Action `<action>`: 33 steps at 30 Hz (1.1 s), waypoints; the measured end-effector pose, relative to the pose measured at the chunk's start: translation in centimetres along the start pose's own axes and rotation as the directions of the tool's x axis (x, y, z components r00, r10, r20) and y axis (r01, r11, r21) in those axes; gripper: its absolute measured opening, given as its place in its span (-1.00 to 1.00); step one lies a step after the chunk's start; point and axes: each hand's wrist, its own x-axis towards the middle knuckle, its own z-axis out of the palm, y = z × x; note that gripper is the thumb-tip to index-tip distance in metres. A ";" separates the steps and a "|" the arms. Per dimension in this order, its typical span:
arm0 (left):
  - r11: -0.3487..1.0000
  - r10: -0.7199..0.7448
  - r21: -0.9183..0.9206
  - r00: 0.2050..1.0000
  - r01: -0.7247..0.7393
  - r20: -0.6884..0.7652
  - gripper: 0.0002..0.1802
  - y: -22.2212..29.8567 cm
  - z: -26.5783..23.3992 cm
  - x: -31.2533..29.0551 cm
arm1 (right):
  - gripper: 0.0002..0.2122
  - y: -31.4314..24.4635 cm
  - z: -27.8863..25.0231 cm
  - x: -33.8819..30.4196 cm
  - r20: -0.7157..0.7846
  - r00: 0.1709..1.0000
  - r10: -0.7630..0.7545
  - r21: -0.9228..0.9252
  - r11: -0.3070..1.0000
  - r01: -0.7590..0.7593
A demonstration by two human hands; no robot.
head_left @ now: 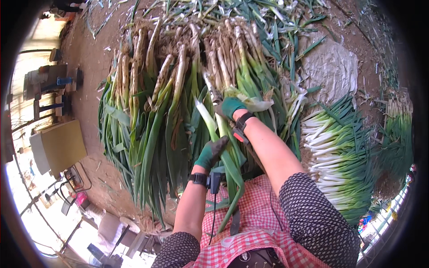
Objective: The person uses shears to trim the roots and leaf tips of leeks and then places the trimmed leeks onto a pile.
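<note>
My left hand (212, 154), in a green glove with a dark palm, is closed around the green onions in front of my apron. One green onion (206, 116) in it points its white end up and left; the long leaves hang below. A little farther off and to the right, my right hand (230, 107), gloved alike, is closed at a second stalk's pale upper part. A loose pale outer layer (257, 104) sticks out to the right of that hand. The right fingers are partly hidden. Beyond both hands lies a big pile of unpeeled green onions (154, 120), soil on their roots.
Cleaned green onions (330, 156) lie stacked at right, white ends toward me. A pale plastic sheet (333, 64) is on the dirt floor behind them. Stripped leaves (277, 18) litter the far side. At left stand a yellowish box (62, 145) and a metal-framed chair (73, 181).
</note>
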 end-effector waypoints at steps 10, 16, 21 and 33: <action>0.945 -0.036 -0.322 0.998 0.052 0.053 -0.47 8.6 5.6 -1.7 | -0.50 6.8 -1.1 -10.7 -0.103 0.960 -0.261 0.343 0.896 0.281; 0.859 -0.222 -0.498 0.962 0.117 -0.157 -0.28 6.9 2.2 0.2 | -0.48 18.1 -10.9 -24.9 -0.359 0.917 -0.172 0.431 0.841 0.326; 0.755 -0.225 0.355 0.726 0.552 -0.650 -0.17 4.4 -1.6 5.1 | -0.46 26.6 -12.2 -30.6 -0.515 0.856 0.043 0.207 0.975 0.076; 0.721 -0.450 0.289 0.743 0.630 -0.495 -0.05 3.8 -0.8 9.3 | -0.45 27.7 0.6 -20.1 -0.267 0.945 0.188 0.200 0.970 -0.137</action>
